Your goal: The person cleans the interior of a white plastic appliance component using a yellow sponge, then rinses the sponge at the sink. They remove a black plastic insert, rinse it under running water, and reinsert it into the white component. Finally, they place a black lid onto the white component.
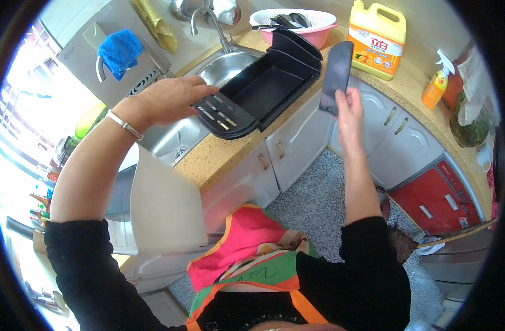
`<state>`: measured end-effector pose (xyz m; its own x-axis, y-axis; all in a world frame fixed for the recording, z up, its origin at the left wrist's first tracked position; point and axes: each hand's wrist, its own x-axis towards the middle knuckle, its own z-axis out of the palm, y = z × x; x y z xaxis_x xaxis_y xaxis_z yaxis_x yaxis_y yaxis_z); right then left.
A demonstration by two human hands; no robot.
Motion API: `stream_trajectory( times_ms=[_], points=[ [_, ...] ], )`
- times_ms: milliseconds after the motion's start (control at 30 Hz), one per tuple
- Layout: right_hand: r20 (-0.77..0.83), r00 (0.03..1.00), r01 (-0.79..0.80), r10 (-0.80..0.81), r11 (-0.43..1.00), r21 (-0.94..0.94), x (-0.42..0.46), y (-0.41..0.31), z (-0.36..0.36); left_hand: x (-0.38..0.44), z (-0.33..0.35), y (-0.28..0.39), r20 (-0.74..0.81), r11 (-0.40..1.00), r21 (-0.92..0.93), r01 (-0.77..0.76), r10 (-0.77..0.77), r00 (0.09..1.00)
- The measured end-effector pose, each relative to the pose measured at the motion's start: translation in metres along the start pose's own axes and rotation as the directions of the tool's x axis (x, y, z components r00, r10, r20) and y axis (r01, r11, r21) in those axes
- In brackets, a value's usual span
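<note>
A long black plastic rack [273, 85] lies across the counter edge by the sink, with a raised curved divider at its far end and a slotted rounded end nearer me. My left hand [170, 97], with a silver bangle at the wrist, has its fingers and thumb at the edge of the slotted end; its underside is hidden. Upright to the right of the rack, a flat dark plastic panel [337, 74] is held near its lower end in my right hand [350, 109]. The panel is apart from the rack.
A steel sink [163, 140] with a faucet [211, 25] lies behind the rack. Farther back, a white colander [263, 18] holding black parts sits in a pink basin [318, 38]. A yellow detergent jug [376, 41] and an orange spray bottle [434, 89] stand to the right. A white splash guard [165, 202] rises at lower left.
</note>
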<state>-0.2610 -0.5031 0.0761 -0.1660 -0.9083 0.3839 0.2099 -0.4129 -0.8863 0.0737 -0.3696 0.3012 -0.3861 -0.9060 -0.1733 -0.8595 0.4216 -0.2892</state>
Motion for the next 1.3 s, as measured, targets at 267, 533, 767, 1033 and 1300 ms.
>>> stream_trajectory(
  times_ms=[267,533,767,1033,1300],
  points=[
    [0.325,0.935,0.143,-0.139,0.99,0.01,-0.043,-0.068,0.006,-0.11,-0.032,-0.005,-0.303,0.982,-0.031,0.185,-0.185,0.935],
    [0.677,0.716,-0.476,0.171,0.829,0.294,-0.143,-0.081,0.004,-0.28,-0.032,0.11,-0.616,0.912,-0.242,0.333,-0.409,0.673],
    [0.744,0.664,-0.422,0.074,0.859,0.291,-0.178,-0.117,0.023,-0.291,0.046,0.216,-0.627,0.865,-0.499,0.045,-0.396,0.67],
    [0.873,0.486,-0.476,-0.049,0.822,0.311,-0.265,-0.196,0.068,-0.263,0.112,0.279,-0.336,0.201,-0.942,-0.271,-0.605,0.722],
    [0.986,0.156,-0.57,-0.067,0.809,0.145,-0.314,-0.218,0.114,-0.298,0.155,0.318,-0.222,-0.303,-0.546,-0.781,-0.847,0.484]
  ],
)
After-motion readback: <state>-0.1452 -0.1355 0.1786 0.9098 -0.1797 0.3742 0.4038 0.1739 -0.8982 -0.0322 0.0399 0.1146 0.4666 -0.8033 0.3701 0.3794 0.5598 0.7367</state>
